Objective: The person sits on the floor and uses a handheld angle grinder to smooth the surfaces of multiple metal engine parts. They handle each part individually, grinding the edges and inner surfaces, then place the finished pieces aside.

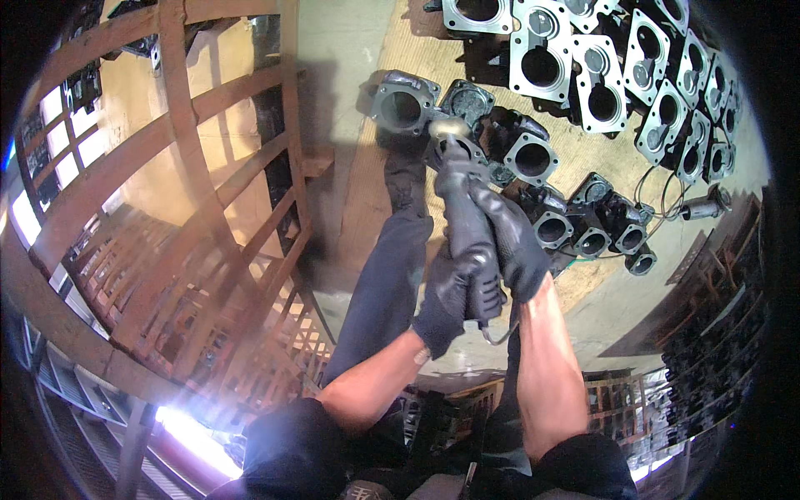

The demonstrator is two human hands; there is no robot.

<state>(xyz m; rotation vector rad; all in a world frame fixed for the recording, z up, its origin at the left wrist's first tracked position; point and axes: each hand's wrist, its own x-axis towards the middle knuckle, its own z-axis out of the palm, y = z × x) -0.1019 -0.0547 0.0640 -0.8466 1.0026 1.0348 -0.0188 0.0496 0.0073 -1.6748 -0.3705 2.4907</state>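
Observation:
Both my hands wear black gloves and grip a dark power grinder with a long body. My left hand is closed round its rear end, where a cord comes out. Farther forward, my right hand wraps the right side of the body. A pale round grinding head at the far tip lies over a dark metal casting beneath it; whether they touch I cannot tell. Close to the tip are a casting with a round bore and square flange and a round-topped casting.
Several flat silvery flange plates fill the far right on a wooden board. More dark castings lie nearer on the right, beside thin cables. A rusty metal cage rises at the left. Dark stacked parts stand lower right.

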